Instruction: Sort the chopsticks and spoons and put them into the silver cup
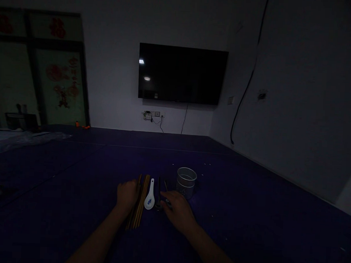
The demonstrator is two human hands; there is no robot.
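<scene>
Several wooden chopsticks (141, 205) lie side by side on the dark blue floor covering. My left hand (127, 195) is closed at their left edge, round a chopstick that shows above and below the fist. Just right of the chopsticks rests a white spoon (150, 198) with a blue pattern in its bowl. A dark metal spoon (158, 204) lies beside it. My right hand (178, 210) is closed in a pinch on another metal spoon (168, 203), partly hidden by the fingers. Behind that hand stands a grey metal holder (186, 178), upright, its lower part partly covered.
The room is dim. A television (182, 74) hangs on the far wall above sockets (154, 114) and cables. A black cable (247, 90) runs down the right wall. Clear plastic sheeting (32, 139) lies at the left, with small orange objects (85, 126) near the door.
</scene>
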